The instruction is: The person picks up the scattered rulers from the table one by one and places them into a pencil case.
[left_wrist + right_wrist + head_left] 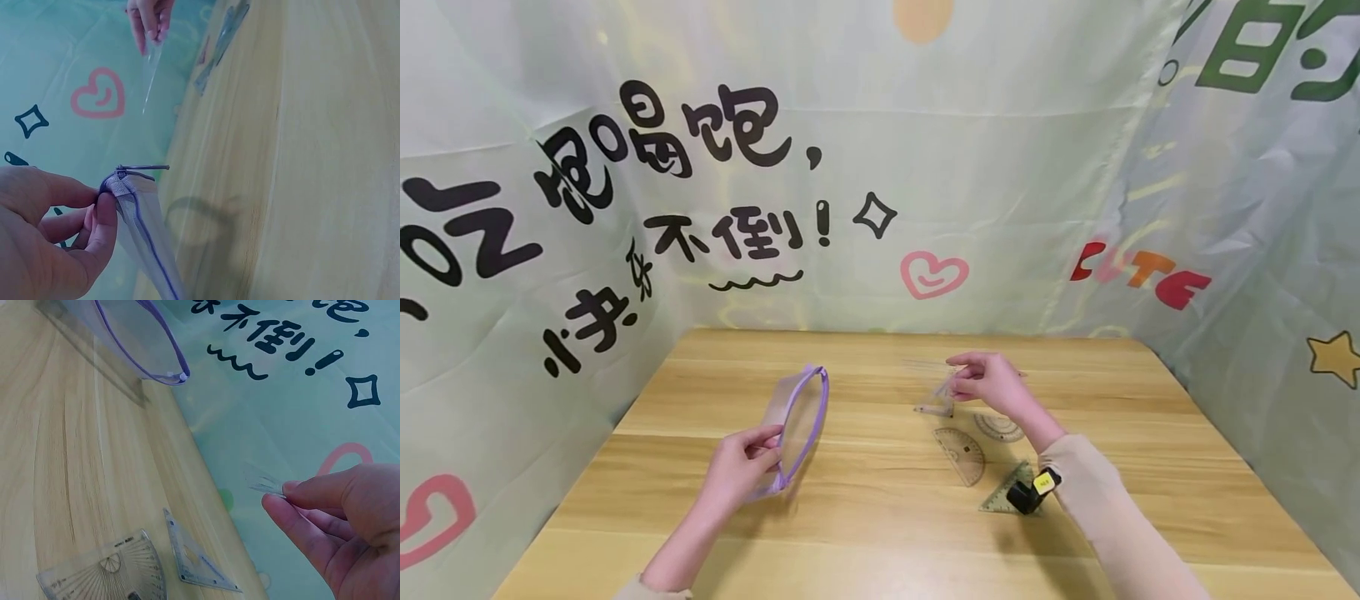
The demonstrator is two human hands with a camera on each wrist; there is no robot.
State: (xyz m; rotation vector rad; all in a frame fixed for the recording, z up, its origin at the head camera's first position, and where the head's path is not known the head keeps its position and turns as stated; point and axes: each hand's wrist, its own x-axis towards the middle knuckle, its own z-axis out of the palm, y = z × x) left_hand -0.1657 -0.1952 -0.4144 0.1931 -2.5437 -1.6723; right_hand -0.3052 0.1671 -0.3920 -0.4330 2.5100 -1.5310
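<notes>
My left hand pinches the rim of a see-through mesh zipper pouch with purple edging. The pouch is held up over the left half of the table, its mouth spread apart and facing right. Over the far right part of the table, my right hand pinches a thin clear plastic ruler between thumb and fingertips. The ruler points left, toward the pouch side. Below that hand lies a small clear set square. A clear protractor lies nearer to me, with a second protractor beside it.
Another set square lies in front of the protractors, partly covered by the black camera on my right wrist. The wooden table is bordered at the back and sides by printed cloth.
</notes>
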